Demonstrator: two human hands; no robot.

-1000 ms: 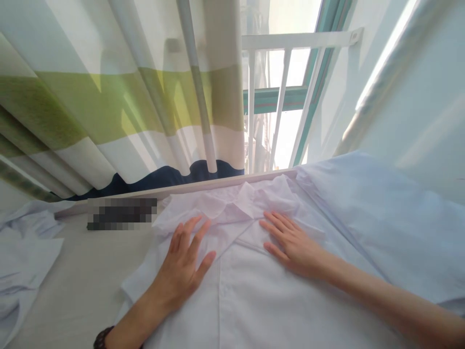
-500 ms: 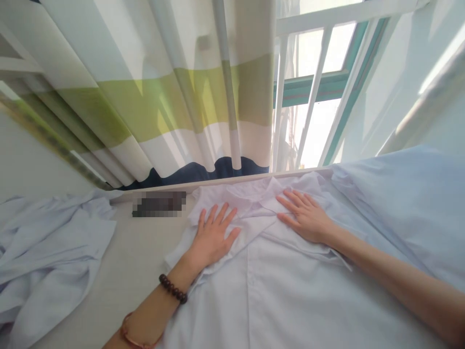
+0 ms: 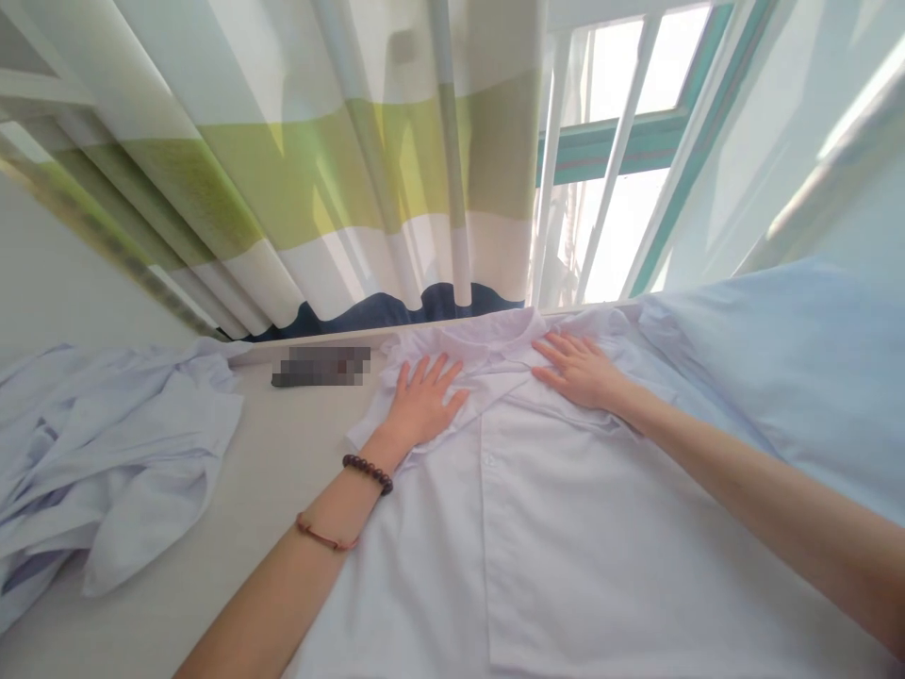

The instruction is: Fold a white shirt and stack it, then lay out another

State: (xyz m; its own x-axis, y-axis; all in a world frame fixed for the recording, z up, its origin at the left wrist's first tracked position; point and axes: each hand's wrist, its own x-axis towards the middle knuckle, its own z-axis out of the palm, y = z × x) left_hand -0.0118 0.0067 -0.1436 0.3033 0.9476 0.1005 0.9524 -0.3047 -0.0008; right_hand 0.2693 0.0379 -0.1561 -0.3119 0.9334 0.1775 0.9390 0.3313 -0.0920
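A white button-front shirt [image 3: 566, 528] lies spread before me, its collar [image 3: 495, 330] at the far end. My left hand [image 3: 422, 401] rests flat on the shirt's left shoulder area, fingers spread, palm down. Across the collar, my right hand [image 3: 576, 370] lies on the right shoulder area with its fingers stretched out. Neither hand grips the fabric. Creases run through the cloth between the two hands, while the front below looks smoother. A beaded bracelet [image 3: 368, 473] and a thin band [image 3: 325, 535] circle my left wrist and forearm.
A crumpled pile of white cloth [image 3: 156, 462] lies to the left. Near the far edge sits a dark pixelated object [image 3: 321, 366]. A pale blue pillow [image 3: 798, 368] is at the right. Beyond are a striped curtain [image 3: 283, 179] and white railing bars [image 3: 615, 179].
The camera view has tilted down, so the scene sits higher in the picture. Both hands remain flat on the shirt, and more of its lower front shows.
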